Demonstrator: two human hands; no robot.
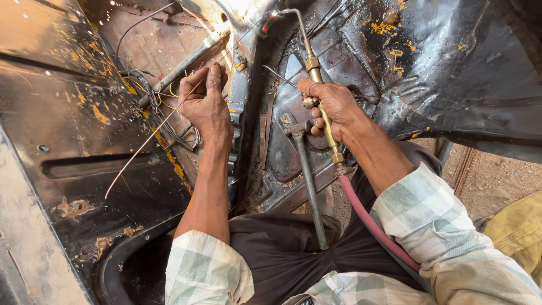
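Head view, person seated, both arms reaching up into battered black sheet-metal bodywork (463,62) flecked with yellow paint chips.

Left hand (206,104) – closed in a pinch on a thin copper-coloured filler rod (149,138). The rod runs diagonally from lower left, over the dark panel (68,164), through the fingers and up toward the bright glare at the top of the seam (240,8). Its upper tip is lost in the glare; can't tell if it touches metal.

Right hand (333,107) – wrapped around the brass body of a gas welding torch (319,96), fingers closed on the handle, thumb side near the valve knob. The torch's thin bent neck curves up and left from the hand; its tip (275,13) shows a small bright flame just beside the glare. A pink-red hose (370,220) leaves the bottom of the torch and trails down over the right forearm's checked sleeve (435,226).

A hammer (307,181) – grey metal handle, head up – leans between the two arms, head just beside the right hand, handle end resting on the person's dark lap (282,254).

Behind the left hand: a bundle of grey and yellow wires (164,116) and a grey metal tube (180,68) against a rusty brown panel. Vertical dark seam strip (240,130) sits between the hands. Sandy ground (502,181) at right, yellow cloth (519,231) at lower right edge.
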